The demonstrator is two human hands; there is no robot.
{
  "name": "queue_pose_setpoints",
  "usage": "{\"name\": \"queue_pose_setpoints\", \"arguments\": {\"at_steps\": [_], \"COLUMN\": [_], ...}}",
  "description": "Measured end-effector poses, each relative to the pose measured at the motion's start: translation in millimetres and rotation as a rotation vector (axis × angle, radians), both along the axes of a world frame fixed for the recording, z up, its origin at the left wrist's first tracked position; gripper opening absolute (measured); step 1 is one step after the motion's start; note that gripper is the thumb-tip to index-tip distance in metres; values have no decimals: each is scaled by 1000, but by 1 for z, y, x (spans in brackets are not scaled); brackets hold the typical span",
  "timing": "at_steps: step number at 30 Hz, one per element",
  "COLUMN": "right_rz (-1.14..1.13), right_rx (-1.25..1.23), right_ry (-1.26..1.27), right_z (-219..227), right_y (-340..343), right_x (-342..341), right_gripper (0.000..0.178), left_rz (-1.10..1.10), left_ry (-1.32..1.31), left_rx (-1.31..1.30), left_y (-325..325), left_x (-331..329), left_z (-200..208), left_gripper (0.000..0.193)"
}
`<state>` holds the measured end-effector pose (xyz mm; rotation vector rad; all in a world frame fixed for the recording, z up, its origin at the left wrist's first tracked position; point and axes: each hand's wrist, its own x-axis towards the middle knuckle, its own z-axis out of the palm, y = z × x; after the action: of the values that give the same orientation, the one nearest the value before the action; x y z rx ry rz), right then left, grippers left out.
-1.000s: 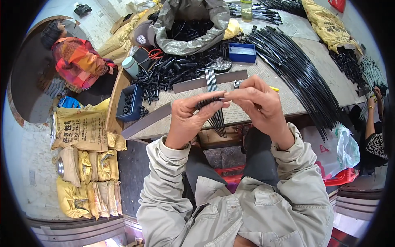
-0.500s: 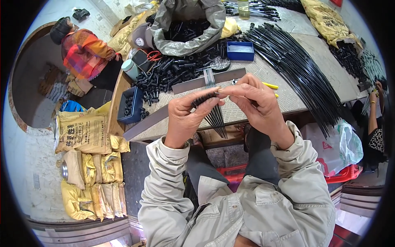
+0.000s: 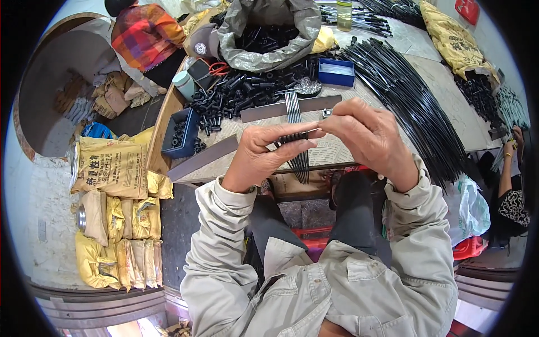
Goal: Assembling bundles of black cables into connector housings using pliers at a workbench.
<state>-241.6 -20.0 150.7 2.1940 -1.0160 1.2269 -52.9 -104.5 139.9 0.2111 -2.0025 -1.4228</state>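
Right hand [image 3: 365, 135], fingertips together, has edged rightward; left hand [image 3: 259, 149] grips a ribbed black strip [image 3: 293, 136], its long axis pointing toward the right hand.

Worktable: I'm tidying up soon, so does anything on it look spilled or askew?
Loose black parts lie heaped on the worktable in front of the open gray sack, looking spilled, though perhaps left that way deliberately. At the right, long black rods jut past the worktable's near edge, which looks untidy.

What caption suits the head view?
Left hand pinches a ribbed-looking black piece, right hand at its end, over a workbench holding black rods.
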Motion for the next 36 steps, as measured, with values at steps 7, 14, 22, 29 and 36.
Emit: {"name": "queue_pose_setpoints", "arguments": {"at_steps": [7, 14, 22, 29, 36], "right_rz": [-59, -30, 38, 129, 23], "right_rx": [14, 14, 130, 171, 225], "right_ry": [172, 112, 85, 112, 118], "right_z": [15, 8, 10, 18, 34], "right_y": [12, 3, 9, 6, 0], "right_x": [3, -2, 4, 11, 35], "right_gripper": [30, 32, 33, 42, 30], "left_rz": [-35, 10, 67, 130, 150], "left_ry": [-36, -12, 92, 214, 36], "left_rx": [-148, -361, -608, -711, -775], "left_y": [-6, -21, -24, -25, -30], "left_x": [2, -4, -3, -10, -14], "left_z": [1, -6, -11, -18, -27], "left_gripper": [29, 29, 46, 42, 43]}}
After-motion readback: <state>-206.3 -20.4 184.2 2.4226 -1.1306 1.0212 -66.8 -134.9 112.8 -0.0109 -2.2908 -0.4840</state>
